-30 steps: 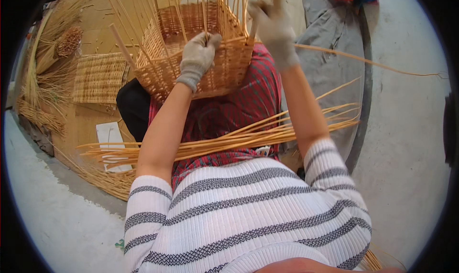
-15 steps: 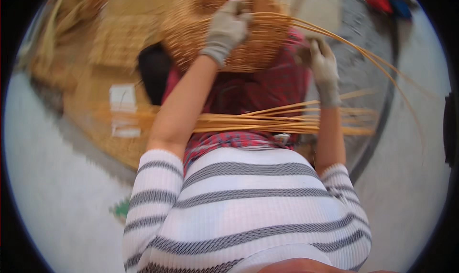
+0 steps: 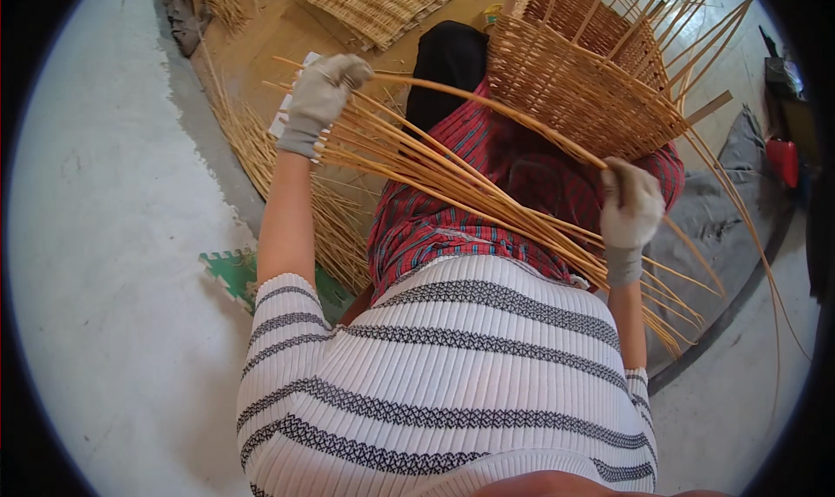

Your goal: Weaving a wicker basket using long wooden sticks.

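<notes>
My left hand (image 3: 323,95), in a pale work glove, is raised at the left and closed on one end of a wicker rod (image 3: 497,106). The rod runs slantwise across my lap to my right hand (image 3: 631,203), also gloved, whose fingers are closed around it. A loose bundle of wicker rods (image 3: 487,197) lies across my thighs beneath it, passing below both hands. Beyond my right hand, a partly woven wicker basket (image 3: 574,84) rests tilted against my knees. Upright stakes stick out of its far side, and long rod ends trail down to the right.
Woven mats (image 3: 374,6) lie on the brown board ahead. More loose rods (image 3: 335,223) are spread at my left beside a green foam mat (image 3: 235,271). At the right are a grey cloth (image 3: 739,206) and a red object (image 3: 781,160).
My view has turned, so the basket now appears farther right. My left hand has left the basket, and both hands now hold a single rod stretched between them.
</notes>
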